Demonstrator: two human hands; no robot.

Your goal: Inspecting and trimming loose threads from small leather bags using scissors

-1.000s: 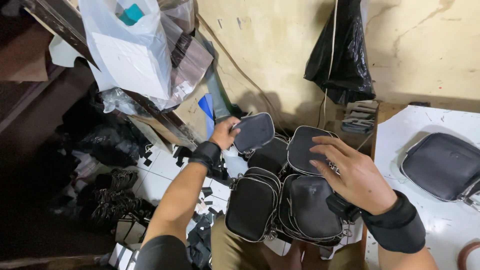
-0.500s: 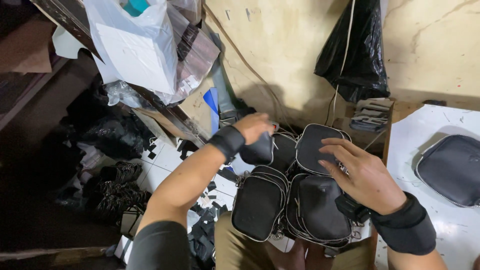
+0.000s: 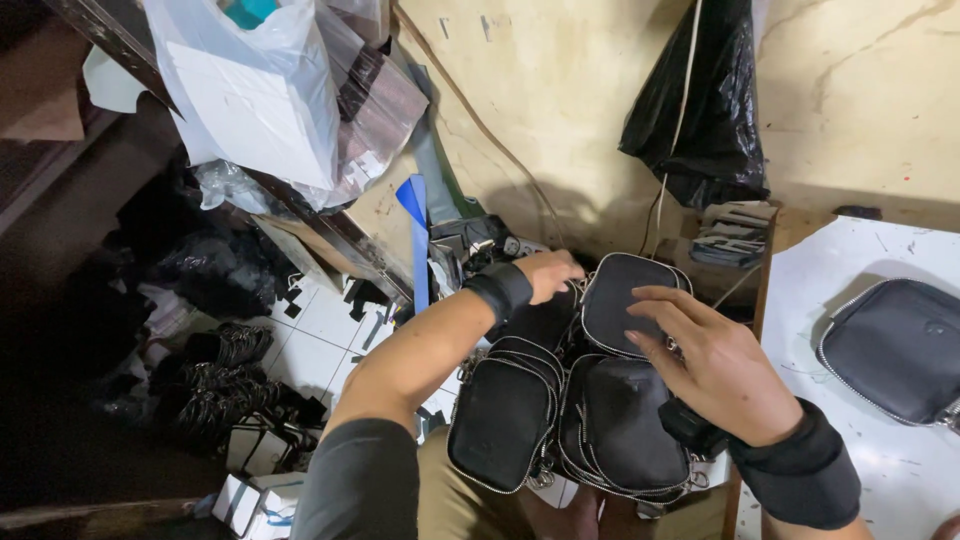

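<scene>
**Stack of pouches on the lap looks ready to slide**

So there's a cluster of small black zippered pouches (image 3: pixel 560 400) piled on the person's lap, between a cluttered tiled floor (image 3: pixel 320 340) and a white table (image 3: pixel 860 330). The left hand (image 3: pixel 545 275) is curled down over the back pouch, fingers closed on its top edge as far as one can tell; the grip itself is hidden. The right hand (image 3: pixel 720 365) lies spread and loose over the upper right pouch (image 3: pixel 625 300), fingers open, pressing rather than gripping. Risk here: the pile is just leaning on itself, so tugging one out could tip the front ones off the knees into the floor mess, or snag a zipper chain. Another pouch (image 3: pixel 895 345) sits apart on the table.
</scene>
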